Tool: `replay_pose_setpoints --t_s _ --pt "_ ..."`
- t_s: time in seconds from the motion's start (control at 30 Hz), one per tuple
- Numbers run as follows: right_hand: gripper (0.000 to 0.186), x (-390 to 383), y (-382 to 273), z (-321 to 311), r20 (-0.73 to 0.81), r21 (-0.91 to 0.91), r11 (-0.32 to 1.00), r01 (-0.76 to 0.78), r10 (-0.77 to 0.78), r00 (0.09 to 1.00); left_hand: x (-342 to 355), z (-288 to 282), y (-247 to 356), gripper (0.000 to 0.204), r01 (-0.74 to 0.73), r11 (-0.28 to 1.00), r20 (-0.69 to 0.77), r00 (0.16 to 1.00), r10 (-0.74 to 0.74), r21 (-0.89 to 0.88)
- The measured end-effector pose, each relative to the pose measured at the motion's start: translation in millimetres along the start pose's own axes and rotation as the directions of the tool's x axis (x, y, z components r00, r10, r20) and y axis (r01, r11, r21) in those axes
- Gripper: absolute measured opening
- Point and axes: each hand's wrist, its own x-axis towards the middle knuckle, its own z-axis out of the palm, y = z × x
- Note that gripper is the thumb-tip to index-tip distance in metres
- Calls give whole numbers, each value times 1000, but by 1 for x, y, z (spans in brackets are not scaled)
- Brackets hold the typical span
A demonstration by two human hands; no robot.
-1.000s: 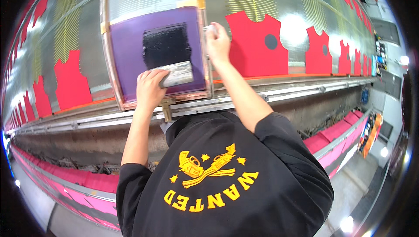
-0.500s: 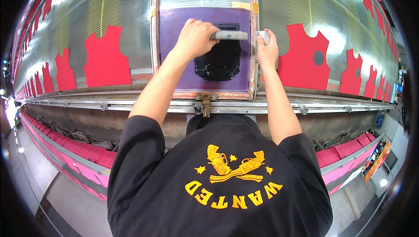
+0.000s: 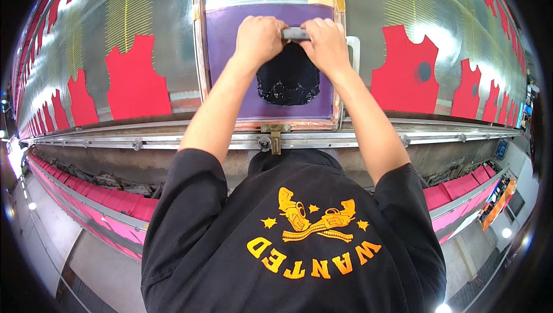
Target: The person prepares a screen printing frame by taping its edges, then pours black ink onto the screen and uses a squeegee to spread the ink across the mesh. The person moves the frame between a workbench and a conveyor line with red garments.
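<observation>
A screen-printing frame (image 3: 199, 54) lies flat in front of me, with purple mesh (image 3: 276, 112) stretched across its nearer part. Wet black ink (image 3: 288, 82) covers a patch in the middle, rough and lumpy along its near edge. Both hands grip a grey squeegee (image 3: 295, 33) at the far side of that patch. My left hand (image 3: 260, 39) is closed round its left end, my right hand (image 3: 326, 42) round its right end. The blade is hidden behind the hands. A pale handle (image 3: 355, 54) on the frame's right side is free of my hand.
Red cut fabric pieces lie on the long shiny table to the left (image 3: 138, 80) and right (image 3: 389, 82); the right one bears a dark round mark (image 3: 424, 71). A metal rail (image 3: 219, 139) with a brass-coloured bracket (image 3: 276, 141) runs along the near edge. More pink-red pieces (image 3: 112, 199) line another table.
My right hand has let go of the frame's handle and moved left onto the squeegee. The squeegee, still in my left hand, has shifted slightly farther from me.
</observation>
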Motion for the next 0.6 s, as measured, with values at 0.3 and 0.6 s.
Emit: replay_pose_setpoints --t_s 0.3,0.6 --pt "41 -119 -61 -17 2 158 986 -55 55 998 -113 14 48 28 -58 989 -73 996 49 -133" --pt "36 -74 70 -5 -26 509 547 -665 781 623 -83 -24 36 27 -79 959 322 932 169 -274"
